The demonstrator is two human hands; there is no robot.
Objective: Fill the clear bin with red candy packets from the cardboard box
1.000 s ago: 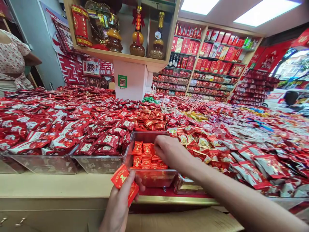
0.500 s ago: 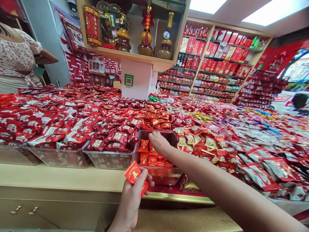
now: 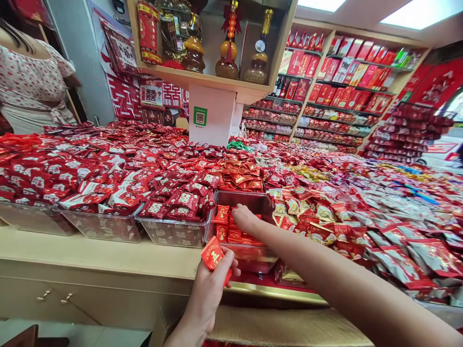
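Observation:
My left hand (image 3: 214,282) is closed around small red wrapped packets (image 3: 212,253) with gold lettering, just in front of a clear plastic bin (image 3: 238,253). One packet stands up between thumb and fingers; another shows partly lower in the grip. Inside that bin is my right hand (image 3: 245,218), its fingers curled downward over similar red packets (image 3: 222,233) lying in rows. Its fingertips are hidden, so I cannot see what they grip. The bin's far part shows bare plastic.
Clear bins of dark red packets (image 3: 186,200) stand to the left, and gold-and-red packets (image 3: 320,212) lie to the right. A display cabinet (image 3: 213,79) overhangs the counter. A cardboard box (image 3: 289,323) is below. A person (image 3: 34,82) stands at the far left.
My right hand has sunk lower into the bin, toward the red packets. My left hand keeps its hold on its packets. The whole view has shifted, with the scene sliding right.

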